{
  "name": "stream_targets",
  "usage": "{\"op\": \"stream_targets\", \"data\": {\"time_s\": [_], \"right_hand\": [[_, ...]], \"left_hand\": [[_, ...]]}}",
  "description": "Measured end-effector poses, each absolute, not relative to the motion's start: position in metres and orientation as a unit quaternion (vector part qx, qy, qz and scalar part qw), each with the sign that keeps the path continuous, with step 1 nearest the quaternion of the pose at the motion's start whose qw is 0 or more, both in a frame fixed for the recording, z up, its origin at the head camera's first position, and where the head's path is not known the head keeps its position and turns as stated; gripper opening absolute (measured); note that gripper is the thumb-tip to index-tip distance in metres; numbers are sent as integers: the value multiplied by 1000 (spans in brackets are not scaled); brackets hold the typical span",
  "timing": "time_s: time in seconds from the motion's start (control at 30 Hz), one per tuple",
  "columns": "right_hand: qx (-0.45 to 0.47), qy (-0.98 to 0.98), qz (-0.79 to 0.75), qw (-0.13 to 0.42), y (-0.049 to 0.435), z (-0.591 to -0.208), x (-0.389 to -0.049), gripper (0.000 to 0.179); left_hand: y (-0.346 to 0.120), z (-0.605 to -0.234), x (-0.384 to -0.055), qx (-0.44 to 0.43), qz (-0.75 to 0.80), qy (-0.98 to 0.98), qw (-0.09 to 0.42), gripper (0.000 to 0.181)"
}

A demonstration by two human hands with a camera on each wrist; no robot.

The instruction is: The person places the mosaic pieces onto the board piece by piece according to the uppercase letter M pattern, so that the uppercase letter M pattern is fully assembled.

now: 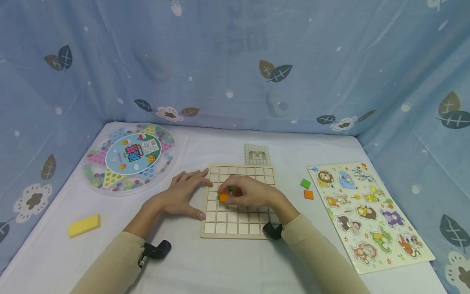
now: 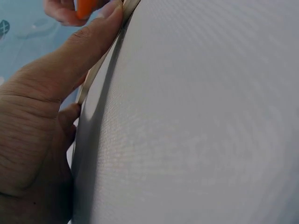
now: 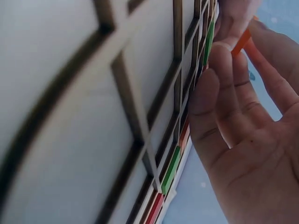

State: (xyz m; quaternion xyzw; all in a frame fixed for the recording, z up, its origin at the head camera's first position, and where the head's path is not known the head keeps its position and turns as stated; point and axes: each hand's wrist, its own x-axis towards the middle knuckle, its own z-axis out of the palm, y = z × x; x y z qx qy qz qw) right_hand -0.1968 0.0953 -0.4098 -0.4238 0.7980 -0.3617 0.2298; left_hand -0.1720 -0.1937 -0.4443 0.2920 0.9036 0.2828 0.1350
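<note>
A wooden grid board [image 1: 221,228] lies flat on the white table. My left hand [image 1: 180,192] is spread along its left edge, thumb and fingertips at the frame; the left wrist view shows the thumb [image 2: 84,49] against the rim. Over the middle of the grid, my right hand [image 1: 253,192] pinches an orange square tile [image 1: 223,198] between thumb and fingers. In the right wrist view, the orange tile [image 3: 241,42] is tilted above the board. Green tiles [image 3: 171,169] and a red tile [image 3: 154,208] sit in grid cells, partly hidden from the head view by the right hand.
Behind the board lies a small gridded pattern card [image 1: 257,154]. Loose green [image 1: 305,183] and orange [image 1: 309,194] tiles lie to its right, near an animal puzzle board [image 1: 367,216]. A round board-game case [image 1: 128,157] and a yellow block [image 1: 84,226] are at left.
</note>
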Motion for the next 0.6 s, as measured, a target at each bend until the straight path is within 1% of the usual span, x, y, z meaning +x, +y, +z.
{"op": "stream_targets", "data": {"time_s": [0.17, 0.37, 0.6], "right_hand": [[-419, 814, -326, 237, 90, -407, -192, 29], [-414, 831, -296, 225, 86, -408, -191, 27], [-415, 834, -284, 228, 82, -407, -190, 27]], "left_hand": [[-194, -446, -173, 294, 283, 903, 134, 89], [-193, -444, -174, 294, 284, 903, 133, 89], [-193, -444, -173, 291, 285, 903, 137, 88]]}}
